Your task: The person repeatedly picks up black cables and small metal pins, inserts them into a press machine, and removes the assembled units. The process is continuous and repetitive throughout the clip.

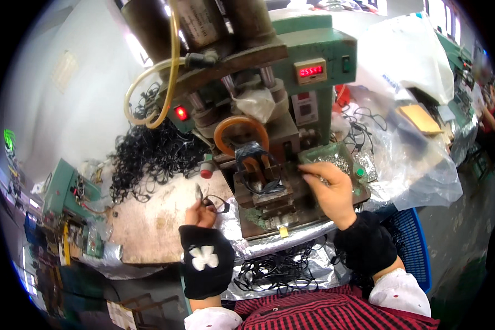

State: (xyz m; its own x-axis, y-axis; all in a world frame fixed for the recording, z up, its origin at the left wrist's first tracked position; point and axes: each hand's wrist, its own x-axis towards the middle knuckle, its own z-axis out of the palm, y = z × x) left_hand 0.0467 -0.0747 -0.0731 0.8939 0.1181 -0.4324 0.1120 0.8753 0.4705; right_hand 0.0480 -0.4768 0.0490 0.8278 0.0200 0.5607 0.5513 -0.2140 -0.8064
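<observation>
1. The green-and-grey metal press (313,44) is the largest thing here, surely heavy and rigid; a black cord length (270,188) lies over its die, probably limp, best lifted by a free end.
2. The tangled heap of thin black cords (154,154), left of the press, looks light and soft but likely to snag; one strand should be drawn out slowly.
3. The green open tray (318,152) sits right of the die, looks stiff, and would be steadied by its rim.
4. The right hand (334,195) is beside the die, thumb and forefinger close together; whether they grip anything I cannot tell.
5. The left hand (200,213) appears pinched on a thin black cord loop (223,207), over the board; light and bendy, it suits a fingertip hold.
6. The small silvery metal pieces (341,163) in the tray look hard and slippery, to be pinched singly.
</observation>
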